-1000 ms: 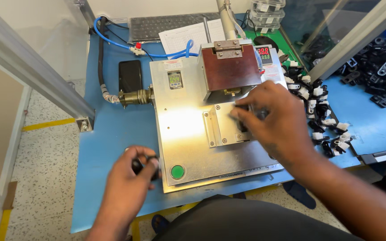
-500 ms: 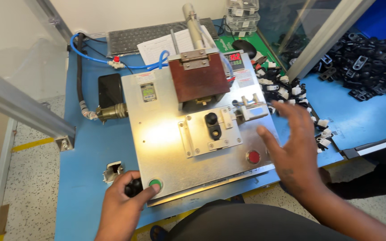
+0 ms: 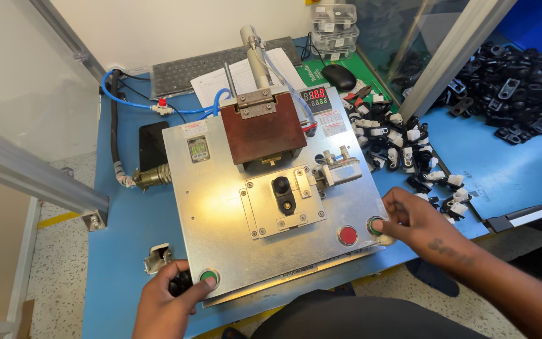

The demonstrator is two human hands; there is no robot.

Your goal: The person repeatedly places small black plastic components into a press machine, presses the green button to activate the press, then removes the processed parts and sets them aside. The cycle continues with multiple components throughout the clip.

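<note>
Both hands rest at the near corners of a metal press fixture (image 3: pixel 221 207). Left hand (image 3: pixel 167 301) curls around a small black part (image 3: pixel 179 284) held in the palm, while its thumb tip presses on the green push button (image 3: pixel 208 276) at the plate's near left corner. Right hand (image 3: pixel 418 223) grips nothing; its fingers are bent, with fingertips on the second green button (image 3: pixel 376 226) at the near right corner. Just left of that hand sits a red button (image 3: pixel 347 235). Between the two hands and farther away, a black part (image 3: pixel 281 193) lies seated in the small bolted nest plate (image 3: pixel 283 204), under the brown press head (image 3: pixel 263 132). Beside the nest, on the right hand's side, stands a toggle clamp (image 3: pixel 337 169). Beyond the right hand, a scatter of black and white clips (image 3: pixel 409 150) covers the blue table (image 3: pixel 120 232). Just above the left hand lies a small metal bracket (image 3: pixel 157 258). Farther back sit a digital controller (image 3: pixel 315 97), a keyboard (image 3: pixel 183 72) and a mouse (image 3: pixel 339 76).
</note>
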